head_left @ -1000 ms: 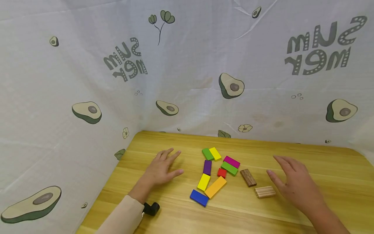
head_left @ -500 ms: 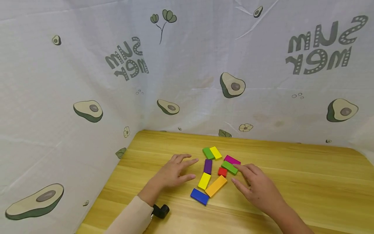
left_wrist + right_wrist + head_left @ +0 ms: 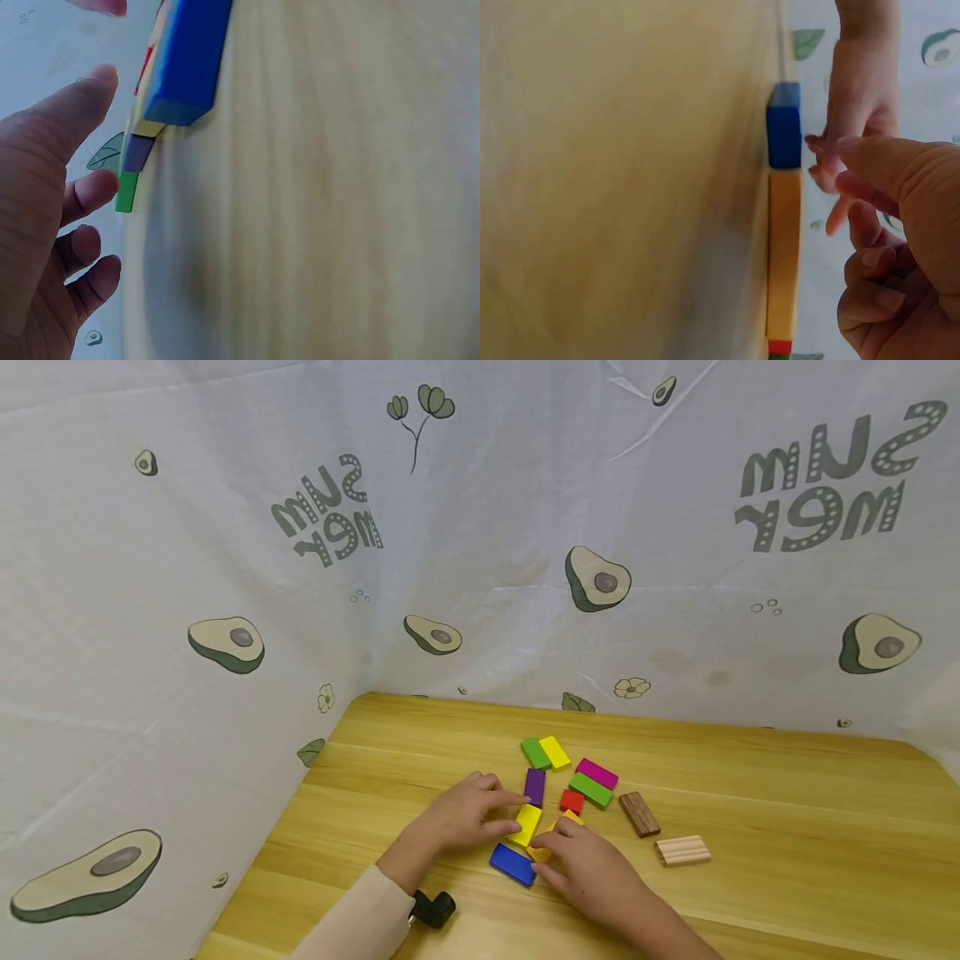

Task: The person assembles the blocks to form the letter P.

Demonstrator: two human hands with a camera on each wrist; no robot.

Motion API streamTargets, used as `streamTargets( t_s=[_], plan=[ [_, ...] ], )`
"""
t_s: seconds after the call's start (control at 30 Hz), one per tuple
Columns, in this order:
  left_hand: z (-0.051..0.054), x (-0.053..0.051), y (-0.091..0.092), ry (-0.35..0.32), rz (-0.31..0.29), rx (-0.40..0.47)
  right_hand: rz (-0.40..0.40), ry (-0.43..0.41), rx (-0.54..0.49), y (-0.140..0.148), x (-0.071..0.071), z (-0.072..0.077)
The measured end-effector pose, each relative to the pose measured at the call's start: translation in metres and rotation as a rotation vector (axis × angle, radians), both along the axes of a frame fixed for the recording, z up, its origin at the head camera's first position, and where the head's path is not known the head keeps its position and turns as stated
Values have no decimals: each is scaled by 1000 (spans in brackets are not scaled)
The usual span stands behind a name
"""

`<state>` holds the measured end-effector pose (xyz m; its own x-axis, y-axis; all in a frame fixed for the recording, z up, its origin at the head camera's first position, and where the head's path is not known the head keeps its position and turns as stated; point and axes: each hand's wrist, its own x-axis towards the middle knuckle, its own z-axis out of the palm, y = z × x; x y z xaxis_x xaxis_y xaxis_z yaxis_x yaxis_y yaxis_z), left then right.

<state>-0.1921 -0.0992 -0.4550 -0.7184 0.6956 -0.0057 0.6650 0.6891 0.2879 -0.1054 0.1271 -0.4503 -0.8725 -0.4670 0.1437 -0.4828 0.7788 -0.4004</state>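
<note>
My left hand (image 3: 471,814) hangs loosely curled beside the yellow block (image 3: 527,824), its index fingertip near the purple block (image 3: 535,787). In the left wrist view its fingers hold nothing, and the blue block (image 3: 187,64) lies past the thumb. My right hand (image 3: 596,870) hovers over the orange block (image 3: 571,817), hiding much of it. From the right wrist view, its thumb and fingers sit above the level of the blue block (image 3: 784,126) and the orange block (image 3: 784,255), with nothing between them. A red block (image 3: 572,802) lies just beyond.
Behind are a green block (image 3: 536,752) and a yellow block (image 3: 555,752) side by side. A magenta block (image 3: 597,773) touches another green block (image 3: 591,790). Right of these lie a dark brown block (image 3: 639,814) and a pale wood block (image 3: 682,850). A printed curtain (image 3: 495,527) borders the table.
My right hand has moved left from beside the wooden blocks, over the green block, to above the orange one. My left hand has moved right toward the yellow block. The blocks stay put.
</note>
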Motion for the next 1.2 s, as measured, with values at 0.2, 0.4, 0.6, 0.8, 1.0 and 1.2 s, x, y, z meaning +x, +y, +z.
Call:
streamTargets(
  t_s=[0.2, 0.4, 0.6, 0.8, 1.0, 1.2],
  plan=[
    [-12, 0, 2, 6, -39, 12, 27, -96, 34, -11, 2, -9],
    [-16, 1, 0, 3, -35, 30, 21, -150, 47, -17, 5, -8],
    [-16, 2, -2, 30, -22, 38, 73, -305, -43, -19, 7, -7],
    [-15, 4, -6, 28, 8, 41, 148, -446, -105, -23, 4, -4],
    [-14, 3, -9, 8, 19, 39, 159, -460, -67, -24, 1, -5],
    [-11, 2, -14, -2, 43, 15, 96, -511, -103, -25, 1, -8]
  ],
)
